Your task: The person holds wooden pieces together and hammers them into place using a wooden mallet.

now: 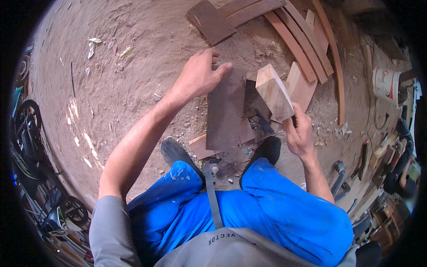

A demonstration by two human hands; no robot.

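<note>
My right hand (299, 132) is closed round the lower end of a pale wooden block (272, 91), held up at a tilt with a bright edge along its right side. My left hand (202, 73) is over the far left corner of a dark brown board (226, 109). Its thumb is stretched out apart from the fingers, and whether it touches the board is unclear. The board lies lengthwise in front of me, between my feet and my left hand. Beneath its near end, reddish wood offcuts (199, 147) stick out.
Curved wooden slats (296, 42) and a flat brown panel (211, 22) lie at the far side. Another pale plank (301, 89) is behind the block. A white bucket (386, 84) stands at right, near scattered tools and timber. A motorcycle (31, 129) is at far left.
</note>
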